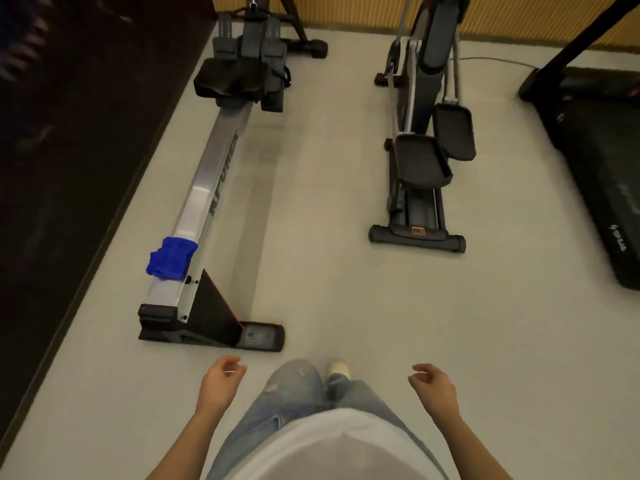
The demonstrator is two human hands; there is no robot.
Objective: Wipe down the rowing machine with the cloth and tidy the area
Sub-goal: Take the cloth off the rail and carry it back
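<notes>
Left edge: a dark wall panel runs beside the pale grey floor.
Cloth: the crumpled blue fabric cloth lies on top of the rail, near its rear end, and overhangs the rail's left side. Neither of my hands touches it.
Rowing machine: the rowing machine with a long silver metal rail lies along the floor, just beside the dark panel. Its black padded seat sits at the far end of the rail. Its flat black rear foot rests on the floor just ahead of my left hand.
Left hand: my left hand hangs at my side, fingers loosely curled, holding nothing.
Legs: light blue jeans, with 1 white shoe visible.
Right hand: my right hand hangs likewise, fingers loosely curled and empty, well apart from the cloth.
Centre right: a black and grey elliptical trainer with 2 foot pedals stands apart from the rowing machine.
Right edge: a black treadmill, partly cut off.
</notes>
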